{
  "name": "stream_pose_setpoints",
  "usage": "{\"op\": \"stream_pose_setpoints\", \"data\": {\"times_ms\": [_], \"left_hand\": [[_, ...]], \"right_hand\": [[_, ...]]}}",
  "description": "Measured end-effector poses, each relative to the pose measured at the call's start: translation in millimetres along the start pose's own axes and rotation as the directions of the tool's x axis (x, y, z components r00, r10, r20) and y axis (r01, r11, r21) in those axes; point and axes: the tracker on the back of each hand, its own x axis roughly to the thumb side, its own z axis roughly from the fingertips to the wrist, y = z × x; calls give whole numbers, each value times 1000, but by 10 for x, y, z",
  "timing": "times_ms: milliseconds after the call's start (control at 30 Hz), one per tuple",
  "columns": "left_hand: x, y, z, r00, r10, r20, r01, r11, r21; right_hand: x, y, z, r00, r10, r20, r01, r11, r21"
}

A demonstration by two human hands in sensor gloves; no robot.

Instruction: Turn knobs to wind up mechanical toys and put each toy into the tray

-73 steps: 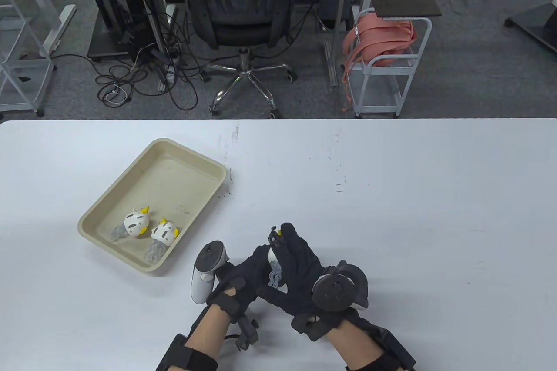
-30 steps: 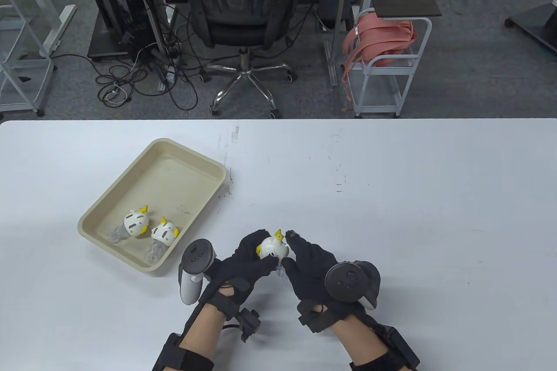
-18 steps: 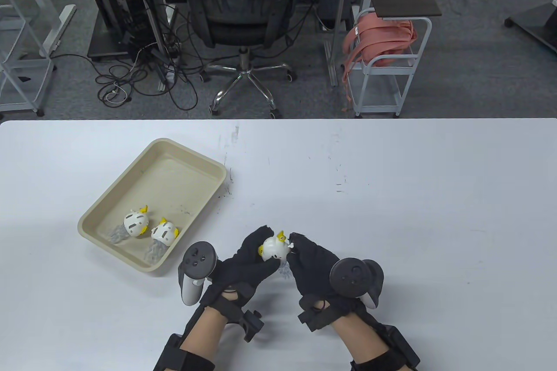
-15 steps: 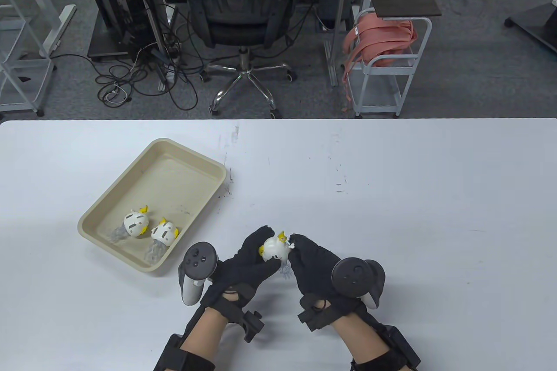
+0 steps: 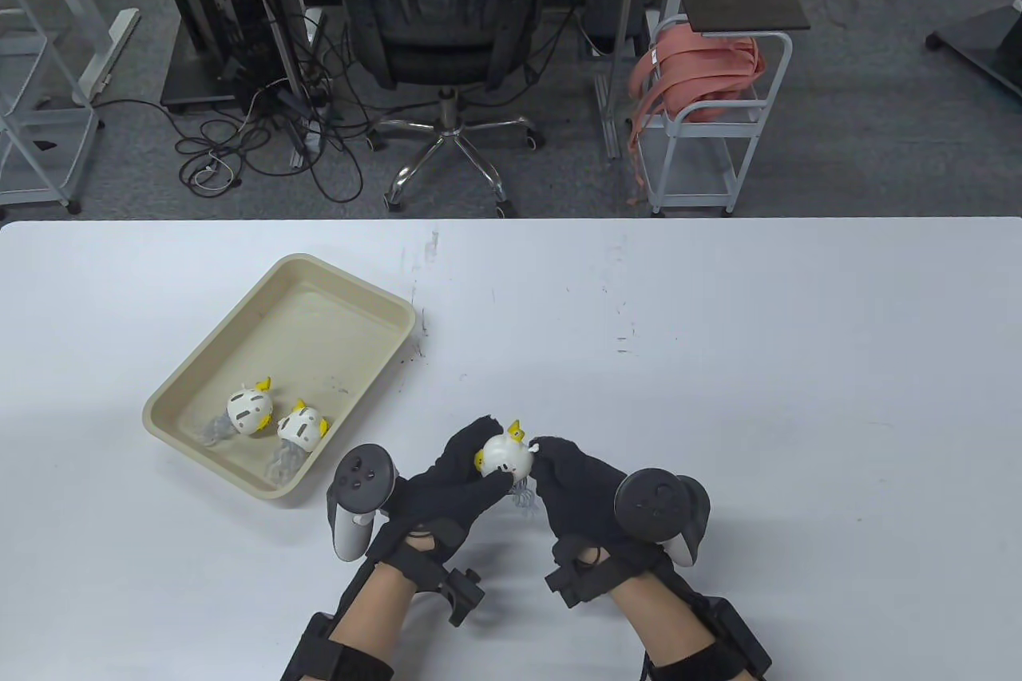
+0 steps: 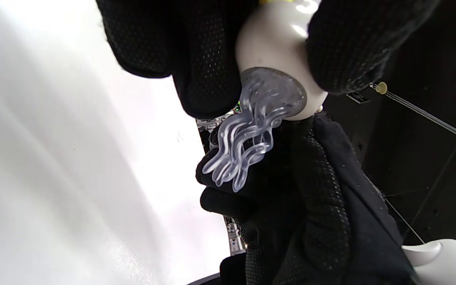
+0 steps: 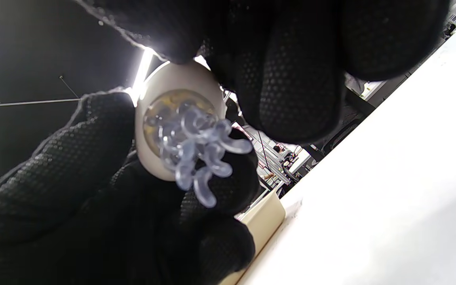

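A white wind-up jellyfish toy (image 5: 505, 459) with yellow fins and clear tentacles (image 6: 244, 134) is held just above the table near the front edge. My left hand (image 5: 471, 467) grips its dome from the left, fingers (image 6: 204, 59) curled round the body. My right hand (image 5: 551, 461) is against the toy's right side, fingertips pinching the small white knob (image 5: 536, 445). From below, the toy's underside (image 7: 176, 118) sits between both gloves. The beige tray (image 5: 351, 278) lies to the left and holds two more such toys (image 5: 247, 408) (image 5: 302, 425).
The white table (image 5: 718, 362) stretches away to the right and behind the hands. The tray's near corner (image 5: 279, 491) is close to my left hand's tracker (image 5: 355, 501). Beyond the far edge stand an office chair (image 5: 439, 10) and a small cart (image 5: 711, 114).
The toy has been turned dome-up in my left hand. My right hand left the toy's top for the knob at its side, and its wrist has since rolled slightly to the right.
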Motion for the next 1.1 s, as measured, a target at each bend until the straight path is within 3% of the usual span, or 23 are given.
{"op": "stream_pose_setpoints", "data": {"times_ms": [367, 567, 667, 1100], "left_hand": [[39, 53, 33, 997, -80, 5, 79, 992, 93], [48, 0, 7, 998, -58, 20, 57, 998, 23], [43, -22, -3, 997, -79, 14, 79, 997, 13], [72, -51, 0, 998, -69, 12, 69, 998, -11]], "right_hand": [[21, 25, 0, 1000, 9, 15, -10, 1000, 11], [-35, -3, 3, 999, -27, -20, 26, 1000, -8], [-60, 2, -7, 993, -114, -28, 114, 994, 2], [-68, -11, -1, 986, -161, -31, 160, 986, -38]]}}
